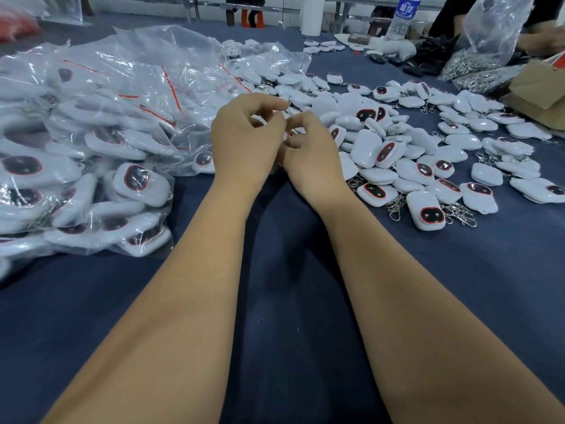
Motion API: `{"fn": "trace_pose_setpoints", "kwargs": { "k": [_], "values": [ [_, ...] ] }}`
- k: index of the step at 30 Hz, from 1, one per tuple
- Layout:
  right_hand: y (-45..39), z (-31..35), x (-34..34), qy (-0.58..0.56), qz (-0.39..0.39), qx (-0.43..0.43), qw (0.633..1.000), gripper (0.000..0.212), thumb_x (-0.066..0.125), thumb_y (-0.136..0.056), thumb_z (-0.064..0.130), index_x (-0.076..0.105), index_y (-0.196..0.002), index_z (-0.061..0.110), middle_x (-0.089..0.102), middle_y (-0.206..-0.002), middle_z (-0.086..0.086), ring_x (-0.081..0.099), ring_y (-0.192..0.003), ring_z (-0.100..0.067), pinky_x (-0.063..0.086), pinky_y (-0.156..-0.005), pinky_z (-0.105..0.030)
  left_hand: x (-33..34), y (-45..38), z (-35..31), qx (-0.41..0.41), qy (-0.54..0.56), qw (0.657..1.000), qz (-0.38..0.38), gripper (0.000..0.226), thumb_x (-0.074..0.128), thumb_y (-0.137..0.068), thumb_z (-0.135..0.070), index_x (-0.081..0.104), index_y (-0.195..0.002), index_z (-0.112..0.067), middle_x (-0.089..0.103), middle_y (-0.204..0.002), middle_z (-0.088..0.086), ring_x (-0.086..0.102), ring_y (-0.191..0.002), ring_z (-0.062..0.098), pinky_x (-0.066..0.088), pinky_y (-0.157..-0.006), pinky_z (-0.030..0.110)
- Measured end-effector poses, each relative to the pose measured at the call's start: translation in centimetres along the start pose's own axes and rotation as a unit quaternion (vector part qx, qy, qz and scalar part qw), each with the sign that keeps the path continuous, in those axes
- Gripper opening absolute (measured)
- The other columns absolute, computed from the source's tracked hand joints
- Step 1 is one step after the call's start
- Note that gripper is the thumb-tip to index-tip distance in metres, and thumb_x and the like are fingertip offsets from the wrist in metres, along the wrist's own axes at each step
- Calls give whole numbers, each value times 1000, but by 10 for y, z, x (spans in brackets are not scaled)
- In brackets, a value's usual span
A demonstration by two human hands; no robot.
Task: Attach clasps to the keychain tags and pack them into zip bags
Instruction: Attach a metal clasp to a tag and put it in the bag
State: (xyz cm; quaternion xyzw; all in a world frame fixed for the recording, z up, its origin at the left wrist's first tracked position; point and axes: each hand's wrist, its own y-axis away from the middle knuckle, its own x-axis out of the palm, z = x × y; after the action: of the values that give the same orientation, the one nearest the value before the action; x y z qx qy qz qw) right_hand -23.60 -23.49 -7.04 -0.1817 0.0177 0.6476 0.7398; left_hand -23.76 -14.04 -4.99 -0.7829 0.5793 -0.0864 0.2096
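My left hand [244,139] and my right hand [308,154] meet over the dark blue cloth, fingers curled and pinching a small item between them. A bit of metal clasp [288,103] shows above my left fingertips, and a sliver of red-edged zip bag [287,136] shows between the hands; the rest is hidden. Loose white keychain tags [397,166] with dark red-rimmed faces and silver clasps lie heaped to the right. A pile of tags packed in clear zip bags [91,142] lies to the left.
At the far right another person's hands [541,41] work by a clear bag of metal clasps [477,68] and a cardboard box [541,87]. A water bottle [402,16] stands at the back. Bare blue cloth [284,301] lies between my forearms.
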Motion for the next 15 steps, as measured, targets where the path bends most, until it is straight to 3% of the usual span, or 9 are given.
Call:
{"fn": "trace_pose_setpoints", "kwargs": {
  "k": [4, 8, 12, 15],
  "values": [
    [-2, 4, -4, -118, -11, 13, 993, 12, 60, -89, 4, 61, -99, 11, 72, -80, -12, 64, -73, -18, 51, -73, -37, 2, 1, -3, 24, -11, 1000, -3, 25, 58, -80, -10, 69, -81, -32, 68, -80, -13, 63, -71, 7, 50, -67, 19],
    [-1, 7, 0, -82, 83, -34, 993, 41, 43, -81, -17, 70, -102, 6, 72, -86, -4, 66, -82, -23, 53, -76, -35, -1, -2, -1, 17, -5, 999, -36, 22, 58, -81, -11, 72, -86, -27, 66, -79, -14, 56, -66, 3, 46, -68, 15],
    [-3, 6, -4, -73, -51, -31, 996, 45, 43, -81, -15, 66, -102, 17, 67, -100, 7, 63, -90, -12, 53, -84, -21, -5, -6, 0, -7, 48, 993, -105, 22, 56, -83, -4, 69, -84, -22, 61, -71, -15, 50, -58, -4, 41, -64, 11],
    [-7, 4, -9, -90, -111, 5, 990, 44, 41, -80, -15, 62, -96, 20, 64, -96, 7, 60, -90, -9, 52, -82, -23, -11, -12, -1, -20, 121, 968, -217, 24, 54, -84, 2, 64, -82, -20, 58, -73, -12, 49, -62, -5, 39, -67, 12]
  ]
}}
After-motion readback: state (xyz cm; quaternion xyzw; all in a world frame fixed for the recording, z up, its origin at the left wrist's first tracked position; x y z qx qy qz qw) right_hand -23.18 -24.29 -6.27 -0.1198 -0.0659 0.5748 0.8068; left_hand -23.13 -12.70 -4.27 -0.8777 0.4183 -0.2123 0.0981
